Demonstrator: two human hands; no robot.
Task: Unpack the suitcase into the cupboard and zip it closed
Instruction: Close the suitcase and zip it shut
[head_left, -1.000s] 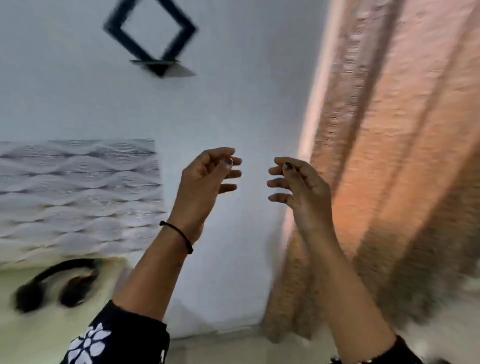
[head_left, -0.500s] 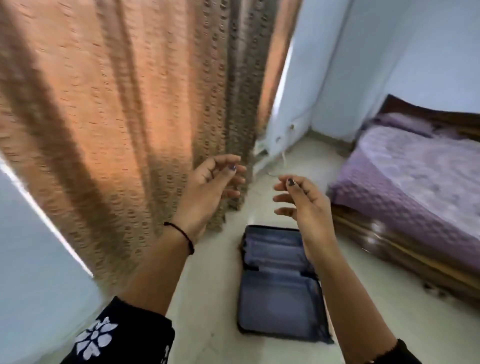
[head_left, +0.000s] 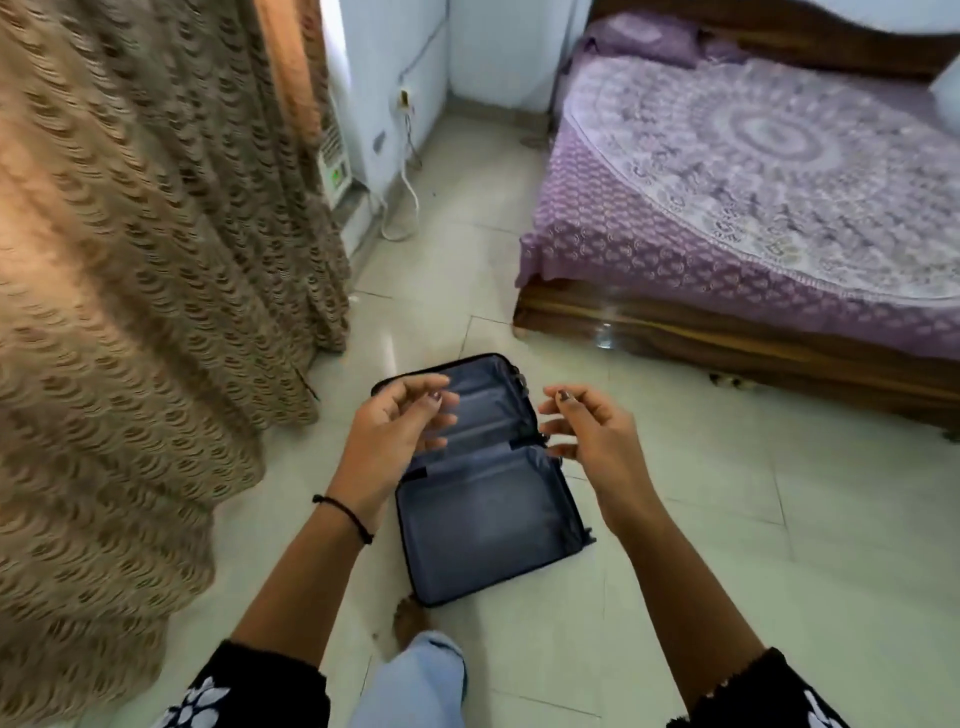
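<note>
View swings down and right from half a second ago: curtain (head_left: 156, 260) slides off to the left, bed (head_left: 753, 182) fills the upper right, and the suitcase (head_left: 483, 525) now sits mid-frame, nearer. Hands keep the same raised pose.

Suitcase lies flat on the tiled floor (head_left: 701, 519), opened out, both halves lining-up. Nothing shows inside either half, so unpacking looks done; closing and zipping look like what remains. Cupboard not in view.

Left hand (head_left: 387, 447) and right hand (head_left: 597, 447): both held up in the air, fingers loosely curled, holding nothing, touching nothing.

Key relation: suitcase is straight ahead and below, between the two hands as seen. Long axis runs away from the person, far end leaning a little left. Hinge line crosses it side to side about midway. In the view, left hand overlaps the far half's left edge; right hand sits just off the hinge's right end. Neither is clearly nearer.

Bare foot (head_left: 408, 621) is just beside the near left corner.

Judgement: one half folds over the other along that hinge; zip pulls too small to place.
</note>
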